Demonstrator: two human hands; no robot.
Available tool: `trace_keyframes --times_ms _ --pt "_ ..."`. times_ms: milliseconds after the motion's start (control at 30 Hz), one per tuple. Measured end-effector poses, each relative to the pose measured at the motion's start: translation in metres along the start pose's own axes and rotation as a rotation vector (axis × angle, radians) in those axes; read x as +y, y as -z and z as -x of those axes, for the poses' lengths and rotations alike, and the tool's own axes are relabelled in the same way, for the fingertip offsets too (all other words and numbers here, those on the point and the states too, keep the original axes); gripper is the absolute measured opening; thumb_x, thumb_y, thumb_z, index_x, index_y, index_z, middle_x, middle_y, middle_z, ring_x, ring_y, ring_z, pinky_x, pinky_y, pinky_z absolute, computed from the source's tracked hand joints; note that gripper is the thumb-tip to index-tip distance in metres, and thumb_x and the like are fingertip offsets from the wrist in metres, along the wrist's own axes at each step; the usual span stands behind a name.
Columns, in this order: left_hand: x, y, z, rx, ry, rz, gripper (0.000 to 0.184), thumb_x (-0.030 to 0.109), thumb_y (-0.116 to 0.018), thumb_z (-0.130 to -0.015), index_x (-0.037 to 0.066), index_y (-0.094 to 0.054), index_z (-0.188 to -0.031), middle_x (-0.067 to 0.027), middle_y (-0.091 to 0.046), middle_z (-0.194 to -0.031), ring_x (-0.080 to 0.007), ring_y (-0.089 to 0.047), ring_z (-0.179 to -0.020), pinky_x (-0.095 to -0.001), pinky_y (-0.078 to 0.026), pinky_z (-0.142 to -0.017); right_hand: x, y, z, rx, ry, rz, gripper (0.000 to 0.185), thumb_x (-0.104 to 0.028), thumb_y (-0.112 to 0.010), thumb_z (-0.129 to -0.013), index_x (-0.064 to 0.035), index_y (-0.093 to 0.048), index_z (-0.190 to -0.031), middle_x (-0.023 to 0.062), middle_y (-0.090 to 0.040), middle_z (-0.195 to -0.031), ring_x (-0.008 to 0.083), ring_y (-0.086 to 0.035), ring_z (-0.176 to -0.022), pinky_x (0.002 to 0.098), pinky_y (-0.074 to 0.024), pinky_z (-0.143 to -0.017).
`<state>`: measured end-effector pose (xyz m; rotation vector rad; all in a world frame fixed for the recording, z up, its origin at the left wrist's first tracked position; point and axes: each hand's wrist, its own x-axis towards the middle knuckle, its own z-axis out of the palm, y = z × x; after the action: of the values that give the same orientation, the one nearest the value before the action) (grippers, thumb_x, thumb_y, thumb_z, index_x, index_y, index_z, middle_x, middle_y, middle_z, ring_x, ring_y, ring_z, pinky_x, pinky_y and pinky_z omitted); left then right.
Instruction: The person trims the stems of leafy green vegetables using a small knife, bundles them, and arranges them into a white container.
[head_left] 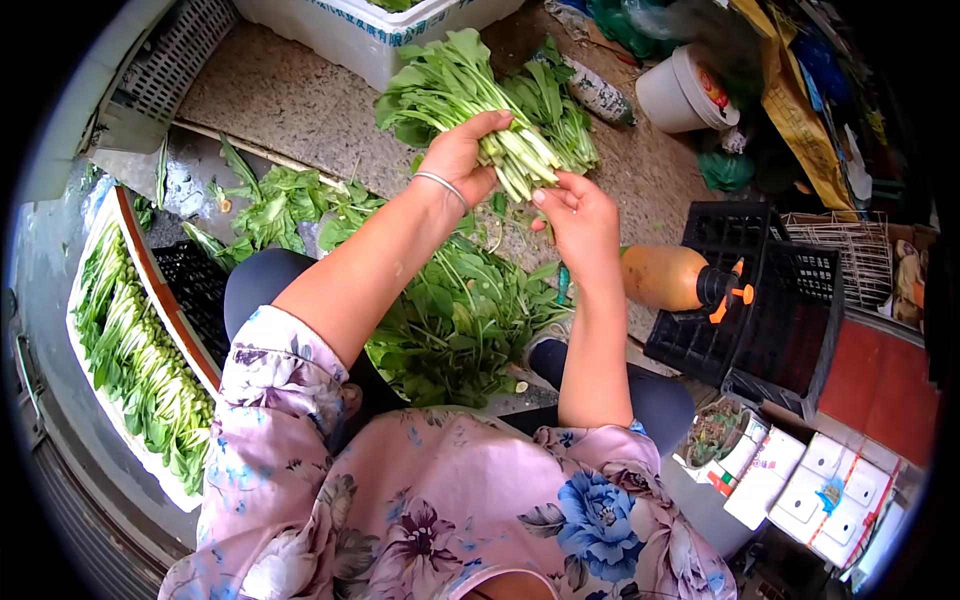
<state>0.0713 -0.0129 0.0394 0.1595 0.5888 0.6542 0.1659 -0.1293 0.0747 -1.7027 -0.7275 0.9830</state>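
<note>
My left hand (pixel 460 160), with a bangle at its wrist, is wrapped round a bunch of leafy greens (pixel 450 85). The leaves point away from me and the pale stems (pixel 520 160) toward me. At the stem ends my right hand (pixel 578 215) is closed, thumb and forefinger pinching a stem tip. Another small bunch of greens (pixel 560 110) lies on the stone surface just beyond the held one. Below my hands, a heap of loose greens (pixel 450 310) covers the ground between my knees.
White foam box (pixel 400 40) stands ahead; a tray of packed greens (pixel 140 350) is at left. To the right are an orange spray bottle (pixel 665 278), black crates (pixel 780 310) and a white bucket (pixel 685 92). Scattered leaves (pixel 285 205) lie front left.
</note>
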Motion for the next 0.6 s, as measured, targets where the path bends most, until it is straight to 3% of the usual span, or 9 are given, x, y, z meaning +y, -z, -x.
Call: trace_keyframes --times_ms 100,233,300,367,400,433,500,567,600 --pt "0.000 -0.006 0.004 0.003 0.020 0.057 0.021 0.007 -0.053 -0.082 -0.002 -0.047 -0.100 -0.0225 -0.055 -0.103 -0.0333 -0.055 -0.096 -0.0485 -0.044 -0.089 0.005 0.009 0.010 0.033 0.074 -0.149 0.026 0.002 -0.055 -0.080 0.0077 -0.054 -0.105 0.0125 -0.062 -0.088 0.0124 -0.059 -0.071 0.0235 -0.0482 -0.055" --pt "0.006 -0.016 0.015 0.007 0.032 0.117 0.019 0.007 -0.055 -0.082 -0.002 -0.049 -0.098 -0.0198 -0.056 -0.100 -0.0319 -0.056 -0.094 -0.0477 -0.045 -0.087 0.024 0.028 0.018 0.093 0.055 -0.151 0.017 0.003 -0.056 -0.079 0.0032 -0.061 -0.095 0.0112 -0.064 -0.083 0.0124 -0.060 -0.070 0.0209 -0.0458 -0.053" --pt "0.009 -0.018 0.017 0.028 0.039 0.137 0.019 0.006 -0.055 -0.081 -0.002 -0.049 -0.097 -0.0183 -0.057 -0.098 -0.0309 -0.057 -0.093 -0.0475 -0.046 -0.087 0.035 0.035 0.023 0.084 -0.058 -0.036 0.015 -0.004 -0.057 -0.081 0.0020 -0.063 -0.093 0.0092 -0.064 -0.080 0.0139 -0.060 -0.071 0.0228 -0.0460 -0.057" --pt "0.008 -0.015 0.013 0.047 -0.022 0.130 0.018 0.005 -0.057 -0.080 -0.002 -0.050 -0.095 -0.0154 -0.058 -0.095 -0.0284 -0.058 -0.090 -0.0464 -0.047 -0.085 0.045 0.044 0.025 -0.050 -0.146 0.717 0.022 -0.017 -0.058 -0.082 0.0023 -0.063 -0.093 0.0085 -0.064 -0.080 0.0174 -0.060 -0.071 0.0280 -0.0469 -0.064" --pt "0.007 -0.014 0.012 0.035 0.005 0.106 0.015 0.004 -0.056 -0.080 -0.002 -0.052 -0.093 -0.0125 -0.060 -0.091 -0.0255 -0.060 -0.087 -0.0421 -0.049 -0.084 0.042 0.047 0.021 -0.055 -0.226 0.857 0.037 -0.032 -0.058 -0.082 0.0024 -0.062 -0.095 0.0089 -0.064 -0.083 0.0203 -0.060 -0.075 0.0313 -0.0455 -0.073" --pt "0.006 -0.014 0.011 0.033 0.006 0.107 0.015 0.004 -0.056 -0.080 -0.002 -0.052 -0.093 -0.0125 -0.060 -0.091 -0.0255 -0.060 -0.087 -0.0421 -0.049 -0.084 0.038 0.046 0.015 -0.053 -0.227 0.858 0.037 -0.032 -0.058 -0.082 0.0024 -0.062 -0.095 0.0089 -0.064 -0.083 0.0203 -0.060 -0.075 0.0313 -0.0455 -0.073" --pt "0.002 -0.010 0.012 0.073 0.030 -0.132 0.014 0.005 -0.057 -0.080 -0.001 -0.055 -0.092 -0.0106 -0.060 -0.089 -0.0232 -0.060 -0.084 -0.0379 -0.050 -0.081 0.032 0.043 0.005 0.233 0.053 0.187 0.049 -0.039 -0.058 -0.081 0.0021 -0.056 -0.107 0.0120 -0.061 -0.097 0.0222 -0.058 -0.089 0.0335 -0.0441 -0.078" --pt "-0.003 -0.005 0.014 0.036 0.072 -0.222 0.014 0.007 -0.058 -0.080 0.000 -0.057 -0.093 -0.0082 -0.061 -0.088 -0.0201 -0.060 -0.081 -0.0350 -0.050 -0.078 -0.004 0.034 -0.002 0.092 -0.033 -0.011 0.060 -0.045 -0.053 -0.083 0.0017 -0.044 -0.119 0.0165 -0.051 -0.115 0.0224 -0.051 -0.101 0.0362 -0.0412 -0.085" --pt "-0.006 -0.004 0.016 -0.016 0.126 -0.319 0.015 0.008 -0.059 -0.081 0.000 -0.057 -0.094 -0.0077 -0.061 -0.088 -0.0191 -0.060 -0.081 -0.0347 -0.050 -0.077 -0.012 0.028 -0.005 0.006 -0.070 -0.016 0.061 -0.047 -0.053 -0.083 0.0021 -0.044 -0.118 0.0169 -0.052 -0.114 0.0217 -0.052 -0.101 0.0355 -0.0414 -0.085"
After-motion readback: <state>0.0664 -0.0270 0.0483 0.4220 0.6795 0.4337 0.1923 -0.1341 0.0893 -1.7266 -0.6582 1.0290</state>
